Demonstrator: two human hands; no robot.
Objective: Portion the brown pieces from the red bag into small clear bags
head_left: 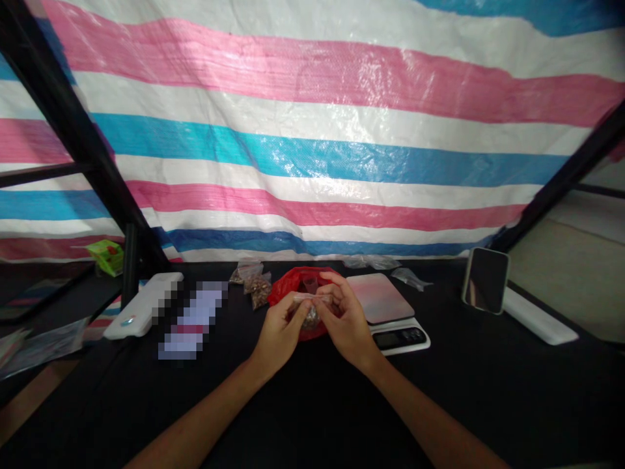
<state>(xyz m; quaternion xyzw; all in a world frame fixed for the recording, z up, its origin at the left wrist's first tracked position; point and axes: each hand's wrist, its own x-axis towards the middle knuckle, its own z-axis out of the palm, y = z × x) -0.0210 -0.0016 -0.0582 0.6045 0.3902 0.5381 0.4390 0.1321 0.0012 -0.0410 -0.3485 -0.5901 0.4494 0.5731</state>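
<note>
My left hand and my right hand meet over the black table, both pinching the top edge of a small clear plastic bag with brown bits in it. Fingers of both hands are closed on the bag's rim. Right behind the hands lies a red plastic bag, open, with a small cup-like shape inside. Two filled small clear bags lie to the left of the red bag. A white digital kitchen scale sits just right of my right hand.
A white box-like device and a blurred-out flat item lie at left. A phone stands propped at right beside a white bar. Loose clear bags lie by the striped tarp wall. A green box is far left.
</note>
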